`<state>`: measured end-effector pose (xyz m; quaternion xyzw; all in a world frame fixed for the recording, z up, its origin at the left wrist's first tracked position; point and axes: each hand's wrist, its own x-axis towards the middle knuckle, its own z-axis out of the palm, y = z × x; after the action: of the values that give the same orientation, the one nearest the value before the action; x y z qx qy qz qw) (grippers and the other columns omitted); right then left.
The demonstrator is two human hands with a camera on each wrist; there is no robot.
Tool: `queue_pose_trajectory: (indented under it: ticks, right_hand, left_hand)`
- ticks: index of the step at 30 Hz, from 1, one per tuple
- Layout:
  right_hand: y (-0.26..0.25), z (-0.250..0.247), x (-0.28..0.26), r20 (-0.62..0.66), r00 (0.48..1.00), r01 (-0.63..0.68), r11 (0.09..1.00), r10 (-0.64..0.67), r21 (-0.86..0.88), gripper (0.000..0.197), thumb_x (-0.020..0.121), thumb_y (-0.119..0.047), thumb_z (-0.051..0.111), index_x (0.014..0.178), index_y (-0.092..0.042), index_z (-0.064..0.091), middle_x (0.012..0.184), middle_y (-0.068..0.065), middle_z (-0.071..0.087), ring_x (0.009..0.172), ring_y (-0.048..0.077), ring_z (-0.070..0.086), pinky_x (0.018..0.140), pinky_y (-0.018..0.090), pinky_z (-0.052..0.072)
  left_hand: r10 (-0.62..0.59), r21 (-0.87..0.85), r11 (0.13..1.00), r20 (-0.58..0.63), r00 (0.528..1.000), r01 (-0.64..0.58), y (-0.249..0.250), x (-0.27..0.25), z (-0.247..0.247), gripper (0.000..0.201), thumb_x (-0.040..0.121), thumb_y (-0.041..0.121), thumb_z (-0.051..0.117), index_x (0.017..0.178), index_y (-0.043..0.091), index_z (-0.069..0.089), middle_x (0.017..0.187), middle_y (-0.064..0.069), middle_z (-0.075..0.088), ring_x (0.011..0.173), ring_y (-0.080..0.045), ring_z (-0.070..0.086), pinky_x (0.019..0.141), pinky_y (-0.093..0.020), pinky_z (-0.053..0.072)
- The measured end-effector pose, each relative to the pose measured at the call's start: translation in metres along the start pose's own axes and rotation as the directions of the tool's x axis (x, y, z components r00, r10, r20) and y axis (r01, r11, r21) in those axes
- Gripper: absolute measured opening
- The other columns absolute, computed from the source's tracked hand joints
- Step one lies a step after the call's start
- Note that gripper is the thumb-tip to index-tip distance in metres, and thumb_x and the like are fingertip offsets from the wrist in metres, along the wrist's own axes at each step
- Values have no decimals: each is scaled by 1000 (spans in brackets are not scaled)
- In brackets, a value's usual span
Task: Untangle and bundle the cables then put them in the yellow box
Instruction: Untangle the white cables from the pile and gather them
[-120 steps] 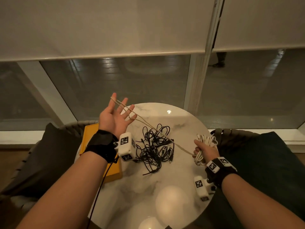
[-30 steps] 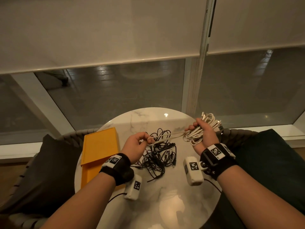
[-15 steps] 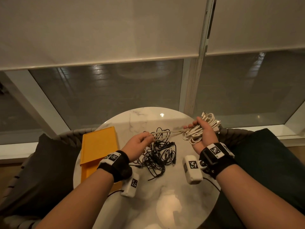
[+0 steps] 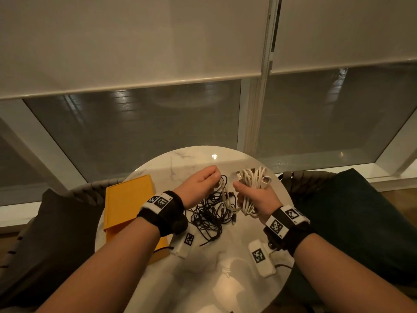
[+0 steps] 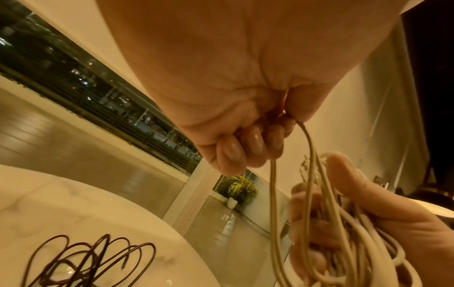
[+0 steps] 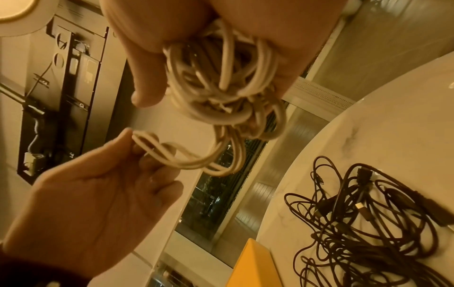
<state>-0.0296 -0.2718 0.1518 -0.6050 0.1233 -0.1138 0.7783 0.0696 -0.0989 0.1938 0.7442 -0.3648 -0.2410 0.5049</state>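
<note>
My right hand [image 4: 252, 195] grips a coiled bundle of white cable [image 4: 253, 179] above the round marble table [image 4: 180, 161]. My left hand [image 4: 203, 184] pinches a slack loop of the same white cable [image 4: 225, 195], which hangs between both hands. In the left wrist view the curled fingers [image 5: 248, 147] hold two strands of the white cable [image 5: 272, 194]. The right wrist view shows the white coil [image 6: 221, 81] under my palm and the left hand [image 6: 98, 184] holding the loop end. A tangle of black cables [image 4: 209, 213] lies on the table below the hands. The yellow box [image 4: 126, 199] sits at the table's left edge.
Dark cushioned chairs [image 4: 361, 213] flank the table on both sides. A window with lowered blinds [image 4: 135, 41] stands right behind the table. The black tangle [image 6: 368, 223] and a corner of the yellow box [image 6: 255, 271] also show in the right wrist view.
My left hand has moved right, close to the right hand, so the taut white strand between them now hangs as a slack loop. The right hand still holds the coil.
</note>
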Motion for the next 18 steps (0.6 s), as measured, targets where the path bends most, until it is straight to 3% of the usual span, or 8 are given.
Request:
queue_pose_trajectory:
  ticks: [4, 7, 9, 11, 13, 16, 18]
  right_hand:
    - [-1, 10, -2, 61, 995, 82, 997, -82, -7, 34, 71, -17, 81, 103, -8, 72, 93, 8, 76, 90, 23, 73, 76, 35, 60]
    - [0, 16, -4, 90, 990, 113, 993, -111, -20, 35, 74, -7, 81, 108, -8, 71, 100, 12, 76, 99, 28, 72, 86, 42, 59]
    - [2, 16, -2, 72, 988, 137, 990, -134, -34, 31, 78, 3, 78, 107, -8, 71, 99, 13, 76, 97, 29, 73, 86, 42, 59]
    - [3, 15, -1, 23, 993, 117, 992, -116, -40, 28, 80, 6, 73, 102, -12, 72, 95, 11, 76, 92, 27, 73, 83, 41, 60]
    - [4, 10, 2, -29, 998, 55, 998, -55, -9, 21, 82, 4, 71, 94, -13, 71, 84, 8, 75, 82, 26, 73, 80, 45, 59]
    - [7, 2, 10, -52, 997, -51, 990, 59, 131, 13, 84, 2, 68, 94, -6, 69, 82, 15, 69, 74, 29, 69, 73, 46, 58]
    - [11, -2, 16, -20, 995, -91, 966, 98, 241, 28, 80, -4, 72, 108, 1, 68, 101, 26, 69, 92, 40, 70, 81, 52, 58]
  left_hand:
    - [34, 21, 999, 3, 999, -34, 10, 6, 8, 22, 98, 41, 41, 83, 28, 50, 79, -6, 55, 67, -12, 45, 61, -26, 41]
    - [56, 55, 997, -8, 998, -56, 14, 10, 14, 18, 96, 40, 43, 87, 28, 52, 81, 1, 56, 75, -14, 52, 70, -35, 47]
    - [66, 74, 995, -25, 997, -64, 17, 12, 20, 6, 100, 32, 45, 101, 31, 51, 77, 5, 52, 71, -11, 51, 67, -31, 47]
    - [72, 130, 990, -95, 993, -59, 20, 13, 24, 26, 101, 22, 48, 123, 34, 41, 74, 4, 50, 67, -11, 51, 64, -26, 49]
    - [57, 154, 988, -202, 978, -26, 22, 15, 26, 39, 100, 22, 52, 133, 35, 36, 80, 2, 55, 69, -11, 53, 68, -27, 50]
    - [-23, 117, 991, -283, 959, 58, 15, 16, 32, 37, 99, 36, 52, 134, 31, 42, 99, 0, 60, 80, -10, 58, 77, -28, 52]
    - [-110, 123, 982, -239, 965, 142, 8, 13, 47, 48, 98, 52, 44, 139, 27, 41, 115, 1, 62, 94, -7, 61, 85, -27, 52]
